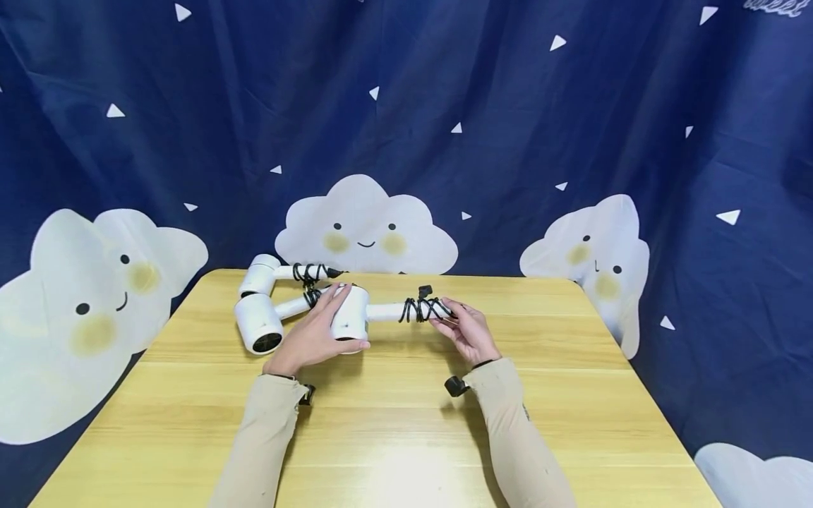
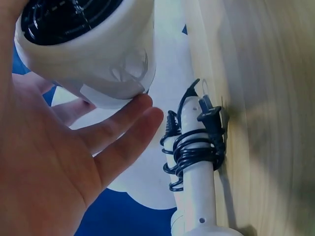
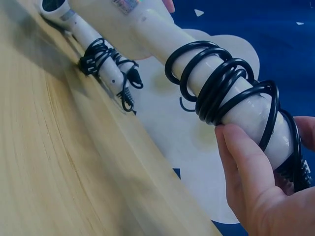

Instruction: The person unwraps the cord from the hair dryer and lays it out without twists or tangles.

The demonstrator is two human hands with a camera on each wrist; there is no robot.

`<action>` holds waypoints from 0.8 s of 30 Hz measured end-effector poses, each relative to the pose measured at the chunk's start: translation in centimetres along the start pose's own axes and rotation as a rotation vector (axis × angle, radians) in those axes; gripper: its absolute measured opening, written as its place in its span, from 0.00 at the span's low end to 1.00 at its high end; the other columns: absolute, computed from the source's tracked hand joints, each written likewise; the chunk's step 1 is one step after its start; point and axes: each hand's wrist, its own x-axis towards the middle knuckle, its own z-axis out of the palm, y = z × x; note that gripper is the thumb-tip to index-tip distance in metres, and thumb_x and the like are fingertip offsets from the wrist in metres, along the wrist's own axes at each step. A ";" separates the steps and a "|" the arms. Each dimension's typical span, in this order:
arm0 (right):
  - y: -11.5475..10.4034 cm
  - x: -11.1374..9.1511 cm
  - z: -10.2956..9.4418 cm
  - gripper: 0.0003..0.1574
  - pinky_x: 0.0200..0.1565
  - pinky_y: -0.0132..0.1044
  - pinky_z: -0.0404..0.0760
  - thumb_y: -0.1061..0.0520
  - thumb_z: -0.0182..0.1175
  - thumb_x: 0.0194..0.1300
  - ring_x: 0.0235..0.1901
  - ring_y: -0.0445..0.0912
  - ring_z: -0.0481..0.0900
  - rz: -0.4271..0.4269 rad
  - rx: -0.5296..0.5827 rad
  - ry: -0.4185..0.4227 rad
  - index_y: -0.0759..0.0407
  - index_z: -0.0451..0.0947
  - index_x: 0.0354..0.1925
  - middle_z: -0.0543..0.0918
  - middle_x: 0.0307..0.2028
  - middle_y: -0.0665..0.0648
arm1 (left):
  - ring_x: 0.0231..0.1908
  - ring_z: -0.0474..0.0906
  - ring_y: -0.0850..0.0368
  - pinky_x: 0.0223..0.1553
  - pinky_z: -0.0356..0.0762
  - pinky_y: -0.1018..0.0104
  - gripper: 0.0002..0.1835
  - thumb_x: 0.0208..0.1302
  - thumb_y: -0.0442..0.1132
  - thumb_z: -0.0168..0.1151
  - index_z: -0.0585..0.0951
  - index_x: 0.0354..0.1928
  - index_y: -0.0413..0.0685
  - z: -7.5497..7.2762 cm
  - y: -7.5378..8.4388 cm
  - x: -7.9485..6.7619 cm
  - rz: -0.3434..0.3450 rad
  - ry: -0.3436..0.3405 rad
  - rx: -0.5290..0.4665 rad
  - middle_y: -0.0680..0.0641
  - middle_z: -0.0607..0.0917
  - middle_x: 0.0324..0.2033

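Both hands hold a white hair dryer (image 1: 350, 315) over the table, level, with its handle pointing right. My left hand (image 1: 309, 343) grips the barrel, thumb at the front and fingers over the far side. At the handle's end, my right hand (image 1: 471, 333) pinches the grip between thumb and fingers. A black cord (image 3: 211, 93) is coiled around that handle, and its plug (image 1: 425, 290) sticks up above it. Beside my left hand lie two more white hair dryers, a nearer one (image 1: 257, 319) and a farther one (image 1: 260, 274), their handles wrapped in black cord.
The light wooden table (image 1: 394, 416) ends at a back edge just behind the hair dryers. Beyond it hangs a dark blue curtain (image 1: 406, 92) printed with smiling clouds and white triangles. Each wrist carries a small black camera.
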 end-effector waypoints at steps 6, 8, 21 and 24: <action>0.0 -0.1 -0.1 0.05 0.46 0.36 0.88 0.63 0.58 0.76 0.31 0.46 0.88 0.012 -0.004 -0.017 0.64 0.77 0.47 0.85 0.35 0.58 | 0.73 0.69 0.36 0.56 0.80 0.47 0.67 0.44 0.78 0.73 0.51 0.83 0.67 -0.1 -0.2 0.1 0.051 0.015 0.022 0.43 0.48 0.83; 0.0 -0.1 -0.1 0.04 0.46 0.37 0.88 0.63 0.58 0.76 0.32 0.47 0.88 0.014 0.000 -0.020 0.63 0.78 0.45 0.84 0.35 0.59 | 0.72 0.70 0.36 0.53 0.81 0.48 0.67 0.44 0.78 0.73 0.52 0.83 0.68 -0.1 -0.2 0.1 0.058 0.013 0.033 0.43 0.49 0.83; 0.0 -0.3 -0.3 0.06 0.51 0.38 0.87 0.62 0.57 0.77 0.35 0.47 0.85 0.035 -0.041 -0.049 0.59 0.82 0.42 0.78 0.46 0.62 | 0.53 0.81 0.41 0.38 0.81 0.55 0.61 0.44 0.71 0.78 0.58 0.81 0.72 -0.5 -0.5 0.0 0.095 0.044 0.094 0.43 0.59 0.78; -0.1 -0.4 -0.3 0.07 0.53 0.38 0.87 0.62 0.58 0.76 0.36 0.47 0.84 0.048 -0.038 -0.061 0.59 0.83 0.41 0.74 0.52 0.64 | 0.53 0.81 0.41 0.39 0.81 0.54 0.60 0.44 0.71 0.78 0.60 0.80 0.70 -0.6 -0.4 -0.1 0.108 0.049 0.096 0.42 0.59 0.78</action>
